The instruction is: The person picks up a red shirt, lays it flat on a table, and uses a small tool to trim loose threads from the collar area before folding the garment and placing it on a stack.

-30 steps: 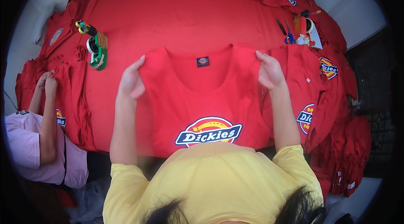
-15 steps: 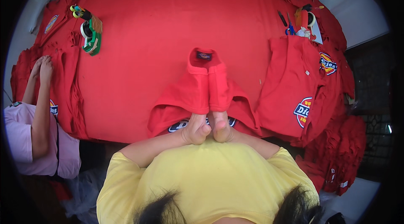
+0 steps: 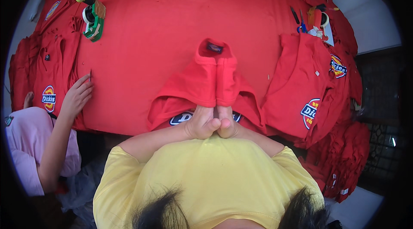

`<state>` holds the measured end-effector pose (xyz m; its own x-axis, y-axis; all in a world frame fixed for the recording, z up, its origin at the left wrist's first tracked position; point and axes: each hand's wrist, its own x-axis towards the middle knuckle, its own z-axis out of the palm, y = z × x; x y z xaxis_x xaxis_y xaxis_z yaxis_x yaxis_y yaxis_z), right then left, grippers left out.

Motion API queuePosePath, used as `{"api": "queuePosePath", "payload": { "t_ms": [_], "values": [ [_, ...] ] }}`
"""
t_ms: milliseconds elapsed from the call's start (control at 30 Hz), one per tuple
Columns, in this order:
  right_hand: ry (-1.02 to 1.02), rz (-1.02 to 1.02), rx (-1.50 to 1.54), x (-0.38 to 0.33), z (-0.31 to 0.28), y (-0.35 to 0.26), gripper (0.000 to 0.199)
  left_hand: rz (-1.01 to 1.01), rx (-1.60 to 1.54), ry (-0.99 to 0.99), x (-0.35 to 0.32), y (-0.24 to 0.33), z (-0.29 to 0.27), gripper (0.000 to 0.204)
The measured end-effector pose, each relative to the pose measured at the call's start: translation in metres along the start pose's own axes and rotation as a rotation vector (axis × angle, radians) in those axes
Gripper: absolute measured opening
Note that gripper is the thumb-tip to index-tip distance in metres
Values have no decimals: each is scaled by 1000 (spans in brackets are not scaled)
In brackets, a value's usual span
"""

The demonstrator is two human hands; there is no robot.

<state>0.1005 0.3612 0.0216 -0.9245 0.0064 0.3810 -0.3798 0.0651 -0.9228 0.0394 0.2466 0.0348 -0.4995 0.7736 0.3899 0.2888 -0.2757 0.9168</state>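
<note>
A red T-shirt (image 3: 205, 82) with a dark neck label stands bunched up in front of my chest. My left hand (image 3: 201, 122) and my right hand (image 3: 226, 123) are side by side under it, with the fingers up inside the cloth. Both hands hold the shirt raised, one shoulder or sleeve part over each. The fingers are hidden; only the thumbs and heels of the hands show, the thumbs close together. The lower part of the shirt, with a printed badge (image 3: 183, 118), spreads over the table edge behind my wrists.
A red cloth covers the table (image 3: 142, 22). Red shirts lie stacked at the right (image 3: 297, 87) and left (image 3: 60, 63). A green tape dispenser (image 3: 97, 29) and blue scissors (image 3: 302, 26) stand farther back. At left, a co-worker's hand (image 3: 79, 95) holds a small dark tool.
My hands and the shirt have risen slightly in view, and my thumbs have come nearer each other. The co-worker's hand has moved right, toward the table.
</note>
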Motion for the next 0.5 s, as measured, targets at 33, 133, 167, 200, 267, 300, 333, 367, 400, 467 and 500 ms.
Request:
{"api": "queuePosePath", "payload": {
  "t_ms": [33,133,167,200,267,300,333,367,400,467,500],
  "values": [
    [10,13,4,0,1,-2,99,-7,7,3,0,0,0,93],
    [21,36,5,2,2,-5,97,2,29,8,-2,-4,1,91],
    [11,33,-1,3,1,-5,97,-5,27,5,-3,-5,0,91],
    [5,36,7,3,1,-6,97,-11,25,2,-3,-5,-1,90],
    [-6,47,34,4,1,-8,96,-7,43,14,-2,-3,-1,89],
    [-8,49,48,5,0,-8,96,-5,52,20,-1,-2,0,88],
    [-11,51,60,5,0,-8,96,-1,53,28,1,-1,0,87],
    [-12,47,65,5,0,-5,95,3,53,36,3,0,0,87],
    [34,56,148,6,0,-5,93,7,53,44,5,1,1,86],
    [168,81,396,12,1,-9,87,-62,127,48,4,-4,3,78],
    [259,101,559,15,2,-11,82,-97,164,49,3,-6,3,75]
  ]
}}
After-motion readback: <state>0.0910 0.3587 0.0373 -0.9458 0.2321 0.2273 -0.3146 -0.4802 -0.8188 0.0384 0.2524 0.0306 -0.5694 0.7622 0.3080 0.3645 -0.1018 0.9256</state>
